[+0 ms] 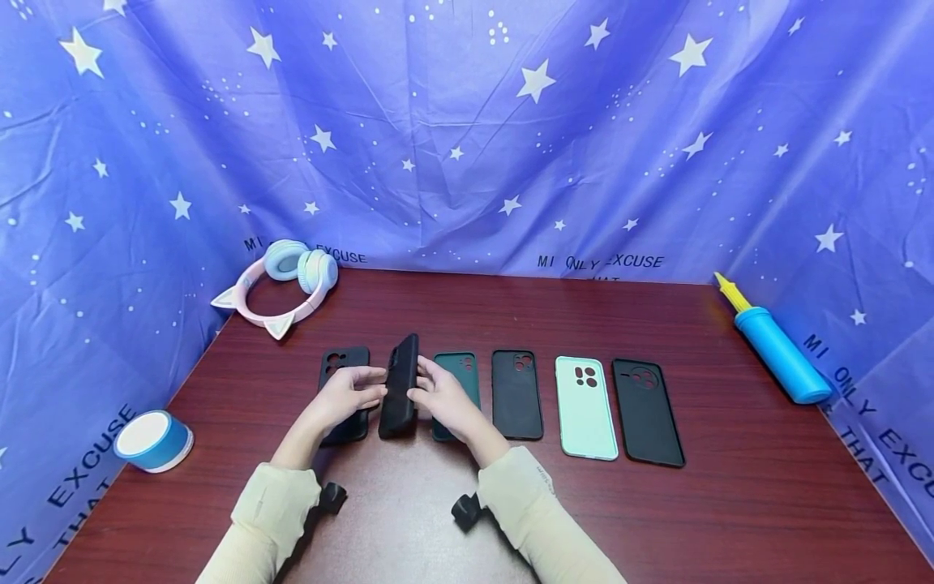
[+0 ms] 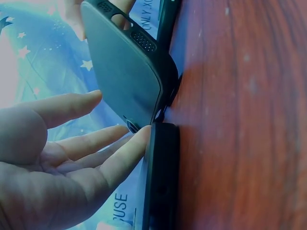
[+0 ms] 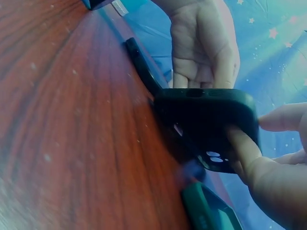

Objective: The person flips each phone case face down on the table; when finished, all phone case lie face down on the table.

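Observation:
A black phone case [image 1: 400, 389] stands tilted up on its long edge, between both hands. My right hand [image 1: 447, 397] pinches it from the right, with one finger on its broad face and another at its edge in the right wrist view. To its left is my left hand [image 1: 344, 401], fingers spread; in the left wrist view the left fingertips [image 2: 146, 134] lie near the case's lower end. Under the left hand a second black phone case [image 1: 346, 430] lies flat. Partly behind the right hand lies a dark green phone case [image 1: 458, 365].
Further right lie a black case [image 1: 518, 401], a mint green case [image 1: 587, 418] and another black case [image 1: 649, 418]. Cat-ear headphones [image 1: 251, 296] sit back left. A blue and white round object [image 1: 155, 442] stands at the left edge, a blue pump [image 1: 784, 357] at the right.

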Demonstrator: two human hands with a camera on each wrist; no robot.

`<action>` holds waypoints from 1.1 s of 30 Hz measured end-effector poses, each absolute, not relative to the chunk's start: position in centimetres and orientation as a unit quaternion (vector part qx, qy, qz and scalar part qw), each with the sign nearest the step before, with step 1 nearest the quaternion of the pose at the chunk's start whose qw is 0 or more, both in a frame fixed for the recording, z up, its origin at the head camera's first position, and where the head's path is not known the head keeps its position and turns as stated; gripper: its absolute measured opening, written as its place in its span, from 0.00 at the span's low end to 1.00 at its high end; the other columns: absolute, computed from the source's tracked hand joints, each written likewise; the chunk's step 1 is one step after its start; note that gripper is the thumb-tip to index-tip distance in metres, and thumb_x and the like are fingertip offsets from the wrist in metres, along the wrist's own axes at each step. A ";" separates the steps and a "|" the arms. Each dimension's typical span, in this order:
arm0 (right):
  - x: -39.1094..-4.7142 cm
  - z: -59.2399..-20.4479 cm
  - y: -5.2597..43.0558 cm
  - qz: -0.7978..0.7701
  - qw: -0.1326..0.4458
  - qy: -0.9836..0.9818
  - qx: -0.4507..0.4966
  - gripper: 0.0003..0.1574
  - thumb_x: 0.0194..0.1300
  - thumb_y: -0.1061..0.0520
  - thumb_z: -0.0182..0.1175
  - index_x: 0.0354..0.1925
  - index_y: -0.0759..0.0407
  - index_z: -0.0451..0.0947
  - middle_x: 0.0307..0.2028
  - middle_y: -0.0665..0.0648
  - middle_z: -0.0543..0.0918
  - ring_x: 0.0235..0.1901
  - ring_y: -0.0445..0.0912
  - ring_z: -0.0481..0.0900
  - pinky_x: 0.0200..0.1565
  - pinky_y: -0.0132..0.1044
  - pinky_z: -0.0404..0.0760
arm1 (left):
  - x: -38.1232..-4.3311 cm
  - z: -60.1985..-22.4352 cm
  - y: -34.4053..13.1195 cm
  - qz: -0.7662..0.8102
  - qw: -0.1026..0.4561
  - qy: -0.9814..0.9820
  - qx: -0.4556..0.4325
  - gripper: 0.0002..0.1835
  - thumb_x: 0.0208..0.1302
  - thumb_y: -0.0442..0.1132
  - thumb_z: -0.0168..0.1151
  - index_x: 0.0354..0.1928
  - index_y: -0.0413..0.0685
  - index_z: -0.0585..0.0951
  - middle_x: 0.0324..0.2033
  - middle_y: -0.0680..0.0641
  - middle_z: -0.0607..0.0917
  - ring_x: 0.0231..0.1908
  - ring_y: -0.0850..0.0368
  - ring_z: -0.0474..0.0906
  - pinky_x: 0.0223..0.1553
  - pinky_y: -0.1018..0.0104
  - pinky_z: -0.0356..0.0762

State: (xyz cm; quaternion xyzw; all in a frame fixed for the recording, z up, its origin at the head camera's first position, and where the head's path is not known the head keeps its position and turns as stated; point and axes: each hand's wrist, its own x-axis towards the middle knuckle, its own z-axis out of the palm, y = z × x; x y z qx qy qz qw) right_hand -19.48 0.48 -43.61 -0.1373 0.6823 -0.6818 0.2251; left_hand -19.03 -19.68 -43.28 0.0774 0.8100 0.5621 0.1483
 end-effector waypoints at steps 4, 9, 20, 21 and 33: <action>-19.7 -43.6 0.9 -0.651 0.219 0.715 -0.135 0.41 0.70 0.67 0.49 0.75 0.66 0.43 0.73 0.68 0.57 0.71 0.58 0.61 0.67 0.50 0.69 | -19.0 -43.2 -19.7 0.555 0.140 0.817 0.070 0.24 0.68 0.29 0.54 0.62 0.19 0.66 0.59 0.23 0.72 0.56 0.38 0.77 0.53 0.57 0.81; -19.7 -43.5 1.0 -0.588 0.196 0.775 -0.125 0.40 0.70 0.65 0.51 0.74 0.67 0.47 0.71 0.68 0.60 0.70 0.58 0.63 0.67 0.52 0.68 | -18.9 -43.1 -19.7 0.543 0.134 0.827 0.058 0.24 0.68 0.28 0.54 0.62 0.20 0.67 0.60 0.23 0.72 0.56 0.38 0.78 0.53 0.58 0.82; -19.2 -42.8 0.9 -0.521 0.208 0.821 -0.107 0.43 0.70 0.54 0.55 0.75 0.62 0.49 0.72 0.66 0.60 0.70 0.57 0.63 0.67 0.51 0.69 | -18.8 -42.7 -19.7 0.487 0.100 0.866 0.056 0.23 0.67 0.32 0.57 0.59 0.24 0.72 0.55 0.27 0.78 0.50 0.41 0.82 0.51 0.55 0.82; -19.1 -42.7 0.9 -0.513 0.209 0.825 -0.109 0.43 0.71 0.53 0.55 0.75 0.61 0.48 0.73 0.65 0.59 0.70 0.57 0.64 0.67 0.51 0.69 | -18.8 -42.7 -19.7 0.485 0.098 0.867 0.055 0.23 0.67 0.32 0.57 0.59 0.24 0.72 0.55 0.27 0.78 0.49 0.42 0.83 0.51 0.54 0.82; -18.7 -42.3 1.0 -0.499 0.200 0.833 -0.131 0.45 0.71 0.51 0.55 0.76 0.60 0.46 0.74 0.65 0.56 0.68 0.59 0.67 0.66 0.51 0.71 | -18.7 -42.3 -19.7 0.462 0.091 0.881 0.043 0.24 0.68 0.35 0.56 0.62 0.28 0.71 0.59 0.30 0.77 0.56 0.40 0.78 0.57 0.49 0.77</action>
